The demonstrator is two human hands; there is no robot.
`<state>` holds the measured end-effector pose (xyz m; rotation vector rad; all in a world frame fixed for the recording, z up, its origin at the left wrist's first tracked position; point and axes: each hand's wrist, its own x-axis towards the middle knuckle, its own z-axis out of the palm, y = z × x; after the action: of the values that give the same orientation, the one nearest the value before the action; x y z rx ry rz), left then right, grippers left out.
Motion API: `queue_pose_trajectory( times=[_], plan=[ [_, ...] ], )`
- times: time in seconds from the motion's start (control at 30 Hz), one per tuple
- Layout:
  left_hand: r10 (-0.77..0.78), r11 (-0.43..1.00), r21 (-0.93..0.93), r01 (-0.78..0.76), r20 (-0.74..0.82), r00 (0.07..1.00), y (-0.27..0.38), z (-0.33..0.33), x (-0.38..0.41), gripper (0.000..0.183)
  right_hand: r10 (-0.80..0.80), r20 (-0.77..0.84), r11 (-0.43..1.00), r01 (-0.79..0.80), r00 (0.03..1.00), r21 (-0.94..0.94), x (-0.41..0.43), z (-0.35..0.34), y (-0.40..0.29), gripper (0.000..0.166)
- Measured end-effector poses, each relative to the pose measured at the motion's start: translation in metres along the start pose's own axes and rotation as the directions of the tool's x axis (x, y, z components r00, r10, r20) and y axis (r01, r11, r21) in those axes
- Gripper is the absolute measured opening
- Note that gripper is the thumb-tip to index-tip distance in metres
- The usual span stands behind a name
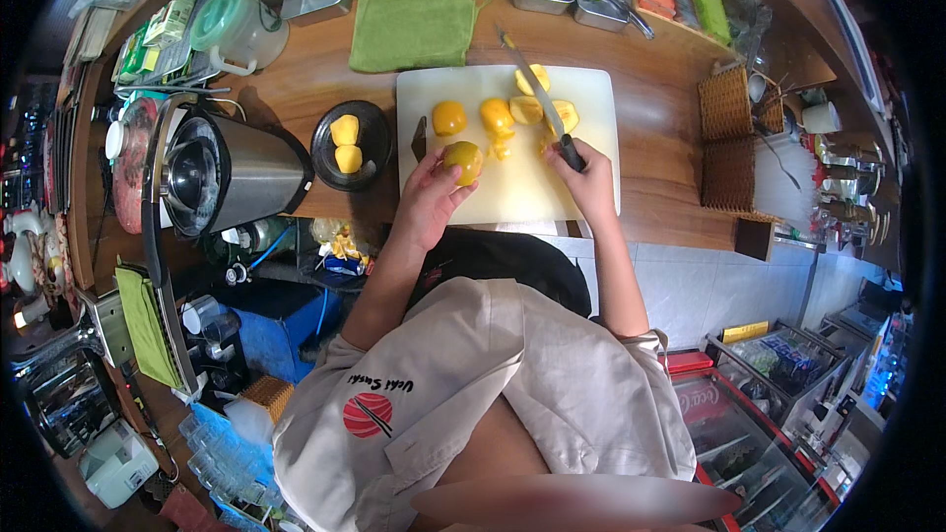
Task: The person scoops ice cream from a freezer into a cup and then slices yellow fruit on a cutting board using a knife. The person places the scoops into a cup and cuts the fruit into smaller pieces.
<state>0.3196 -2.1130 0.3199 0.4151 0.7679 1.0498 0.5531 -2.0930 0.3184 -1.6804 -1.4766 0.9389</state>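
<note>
My left hand (429, 196) holds a round yellow-orange fruit (463, 162), perhaps a persimmon, over the front of a white cutting board (517, 196). In my right hand (591, 181) is the black handle of a long knife (543, 98), its blade pointing away from me across the board. Under and beside the blade lie cut fruit pieces (526, 110) with pale yellow faces. Another whole-looking fruit (448, 118) and a partly cut one (496, 115) rest left of the blade, with small scraps (500, 148) below. A dark flat object (419, 139) lies at the board's left edge, partly hidden by my hand.
Left of the board, a black plate (375, 174) bears two yellow fruit pieces; beyond it stands a steel appliance (255, 170). Behind lie a green cloth (412, 22) and a metal container of limes (519, 4). Wicker baskets (724, 170) stand at right.
</note>
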Motion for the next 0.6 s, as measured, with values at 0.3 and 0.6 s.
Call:
queue_pose_trajectory(
  times=[0.3, 0.6],
  plan=[
    [0.008, 0.988, -0.154, 0.008, 0.102, 0.995, 0.021, 0.015, 0.008, 0.035, -0.198, 0.074, 0.923, 0.212, 0.977, -0.321, -0.041, -0.049, -0.023, 0.037],
    [0.043, 0.999, -0.007, -0.042, 0.144, 0.989, 0.044, 0.045, 0.013, 0.039, -0.364, 0.097, 0.801, 0.364, 0.926, -0.476, -0.061, -0.089, -0.032, 0.04]
  ],
)
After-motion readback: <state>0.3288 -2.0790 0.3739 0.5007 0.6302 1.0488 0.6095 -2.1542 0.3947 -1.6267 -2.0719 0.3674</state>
